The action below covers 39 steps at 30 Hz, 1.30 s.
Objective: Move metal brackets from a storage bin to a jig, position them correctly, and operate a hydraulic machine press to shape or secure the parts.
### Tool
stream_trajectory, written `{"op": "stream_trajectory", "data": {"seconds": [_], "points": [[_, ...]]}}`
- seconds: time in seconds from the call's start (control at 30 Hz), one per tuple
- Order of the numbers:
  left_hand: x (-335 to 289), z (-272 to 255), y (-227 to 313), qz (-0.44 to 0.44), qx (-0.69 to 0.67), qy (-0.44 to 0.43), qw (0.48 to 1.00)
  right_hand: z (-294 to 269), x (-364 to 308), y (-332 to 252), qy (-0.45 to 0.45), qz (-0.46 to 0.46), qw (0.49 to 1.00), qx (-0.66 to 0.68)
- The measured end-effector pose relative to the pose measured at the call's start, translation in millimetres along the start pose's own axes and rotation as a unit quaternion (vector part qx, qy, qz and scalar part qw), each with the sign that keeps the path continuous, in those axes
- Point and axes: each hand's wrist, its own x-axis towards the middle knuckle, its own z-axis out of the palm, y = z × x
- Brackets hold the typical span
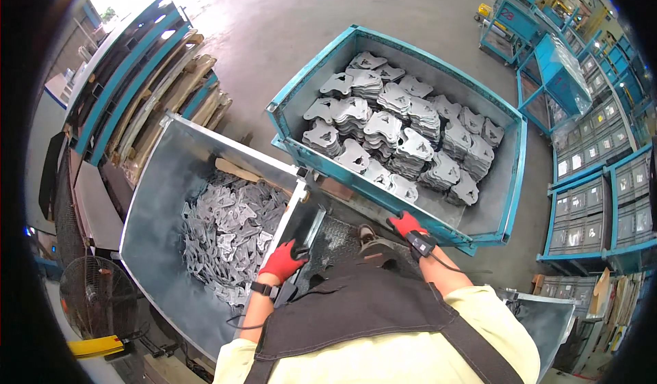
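Two bins stand before us. The loose metal plates [236, 213] lie in a jumbled heap inside the grey bin [154, 199], left of centre in the frame; matching plates sit in stacked columns [383, 127] inside the teal bin [445, 59], upper centre to right.

Left hand [282, 262], red-gloved, is beside the grey bin's right wall, lower centre; its fingers are loosely curled and parted, with no plate visible in them. Right hand [408, 226], also gloved, is at the teal bin's near wall, right of centre; its fingers look slightly spread and empty. We cannot tell whether either hand presses on metal.

Judgement on method: the step appears to be handling plates between heap and columns. We do best to take plates from the top of the heap, freeing interlocked ones gently rather than tugging. Edges may be sharp, so we grip the flat faces, align the outlines before setting down, and keep columns level. Leaning columns could slide; we judge the nearer ones worth squaring by hand.
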Motion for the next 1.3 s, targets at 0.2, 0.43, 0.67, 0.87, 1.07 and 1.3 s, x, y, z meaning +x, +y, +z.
{"op": "stream_trajectory", "data": {"seconds": [0.2,0.43,0.67,0.87,1.07,1.3], "points": [[-17.8,13.1,-50.1,-0.149,-0.045,-0.011,0.988,-24.7,130.5,-39.0,-0.123,0.116,0.984,0.062],[-39.5,35.0,-24.2,-0.315,-0.088,-0.015,0.945,5.7,250.0,-102.0,-0.158,0.129,0.962,0.179],[11.1,76.2,14.5,-0.362,-0.281,-0.018,0.889,89.7,353.8,-110.6,-0.062,0.179,0.973,0.13],[40.4,94.6,15.5,-0.389,-0.311,-0.05,0.866,137.7,410.0,-74.8,0.04,0.179,0.976,0.122],[60.7,73.7,35.5,-0.402,-0.272,-0.043,0.873,160.6,404.6,-103.8,0.057,0.269,0.956,0.106],[90.1,68.8,48.6,-0.386,-0.293,-0.039,0.874,164.0,414.4,-95.6,0.098,0.213,0.966,0.106]]}}
